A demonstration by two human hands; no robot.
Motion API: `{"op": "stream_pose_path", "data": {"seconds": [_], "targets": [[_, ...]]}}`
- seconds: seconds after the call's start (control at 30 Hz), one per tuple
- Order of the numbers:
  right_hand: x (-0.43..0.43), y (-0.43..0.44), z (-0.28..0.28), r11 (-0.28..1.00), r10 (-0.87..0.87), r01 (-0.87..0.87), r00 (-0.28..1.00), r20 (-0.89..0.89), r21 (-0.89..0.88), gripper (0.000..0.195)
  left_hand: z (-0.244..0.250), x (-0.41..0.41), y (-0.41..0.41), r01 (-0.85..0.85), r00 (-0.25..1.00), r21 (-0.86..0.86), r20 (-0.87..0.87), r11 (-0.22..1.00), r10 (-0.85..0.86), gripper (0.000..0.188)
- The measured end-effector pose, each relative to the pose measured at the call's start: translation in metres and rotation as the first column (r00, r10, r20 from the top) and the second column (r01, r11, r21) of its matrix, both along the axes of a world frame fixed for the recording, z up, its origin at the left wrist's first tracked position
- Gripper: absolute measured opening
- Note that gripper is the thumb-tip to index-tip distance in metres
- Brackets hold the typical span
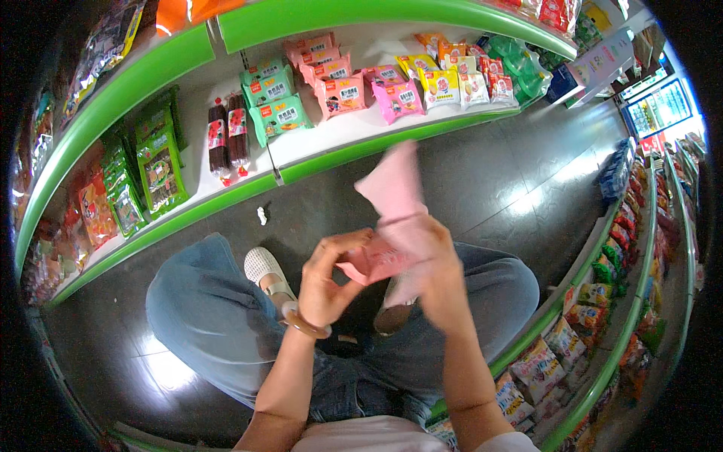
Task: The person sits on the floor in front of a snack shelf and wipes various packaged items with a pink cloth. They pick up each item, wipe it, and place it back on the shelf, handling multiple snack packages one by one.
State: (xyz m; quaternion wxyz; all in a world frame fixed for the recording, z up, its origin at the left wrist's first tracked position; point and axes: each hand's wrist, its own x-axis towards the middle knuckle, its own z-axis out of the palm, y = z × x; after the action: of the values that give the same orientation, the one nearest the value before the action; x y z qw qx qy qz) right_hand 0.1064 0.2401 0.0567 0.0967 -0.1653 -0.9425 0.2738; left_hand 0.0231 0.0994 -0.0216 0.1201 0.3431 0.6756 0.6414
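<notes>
Several pink snack packets (395, 186), blurred by motion, are in my right hand (443, 277), above my crossed legs. The upper packet points towards the shelf. A darker pink packet (375, 261) reaches across to my left hand (327, 279), whose thumb and fingers grip its end. Part of the packets is hidden behind my right fingers. Beyond my hands, a white shelf (350, 129) with a green edge carries pink packets (340, 93), green packets (282, 117) and purple-pink packets (398, 99) in rows.
Two dark sausage-like rolls (217, 135) and green bags (160, 169) are on the shelf's left side. Yellow packets (440, 87) and a green plastic container (517, 65) sit at its right. Behind me on the right runs another shelf of snack bags (536, 364). A white scrap (262, 215) lies on the dark floor.
</notes>
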Motion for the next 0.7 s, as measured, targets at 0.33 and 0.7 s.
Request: {"op": "stream_pose_path", "data": {"seconds": [0.33, 0.7], "targets": [[-0.009, 0.005, -0.040, 0.970, -0.164, 0.123, 0.968, -0.188, -0.211, 0.027, 0.022, 0.008, 0.011, 0.029, 0.983, -0.033, -0.179, 0.999, -0.034, 0.045], [0.015, 0.010, -0.051, 0.243, -0.640, 0.124, 0.765, -0.063, -0.962, 0.039, 0.012, 0.007, 0.006, -0.110, 0.850, 0.197, 0.526, 0.974, -0.011, 0.047]]}}
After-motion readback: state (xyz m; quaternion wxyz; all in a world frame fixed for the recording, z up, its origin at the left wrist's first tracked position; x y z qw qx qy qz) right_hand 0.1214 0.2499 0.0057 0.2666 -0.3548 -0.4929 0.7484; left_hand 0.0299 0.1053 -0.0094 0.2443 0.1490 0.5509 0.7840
